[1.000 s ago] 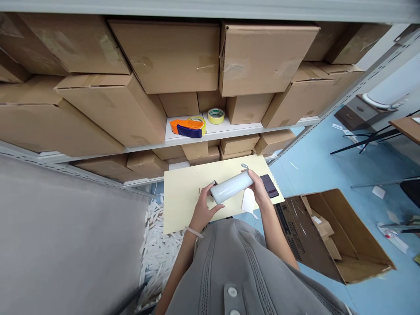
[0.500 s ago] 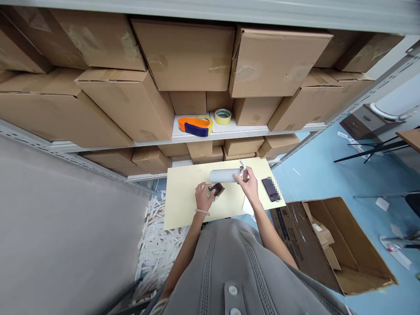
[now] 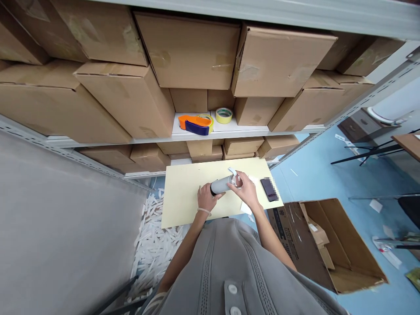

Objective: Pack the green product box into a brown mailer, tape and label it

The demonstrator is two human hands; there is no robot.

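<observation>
A light grey cylinder, which looks like a bottle point(image 3: 220, 185), is tilted above the pale yellow board point(image 3: 183, 175). Its right end is shiny metal with a pale strap loop point(image 3: 232, 171). My right hand point(image 3: 246, 190) grips that end with fingers closed. At the lower left end, a dark rim shows, and my left hand point(image 3: 207, 199) is closed around it. Part of a small brown piece point(image 3: 223, 193) peeks out under the cylinder beside my left fingers; most of it is hidden.
A phone point(image 3: 269, 189) and white paper point(image 3: 246, 207) lie on the board's right side. Ahead, shelves hold cardboard boxes point(image 3: 190, 52), an orange-and-blue tape dispenser point(image 3: 196, 125) and a tape roll point(image 3: 223, 115). White strips point(image 3: 160, 245) cover the floor at left; an open carton point(image 3: 348, 245) stands right.
The bottle has swung from level to tilted, its left end coming down to my left hand. My right hand has shifted slightly left and lower. The dark-and-brown piece is now mostly covered.
</observation>
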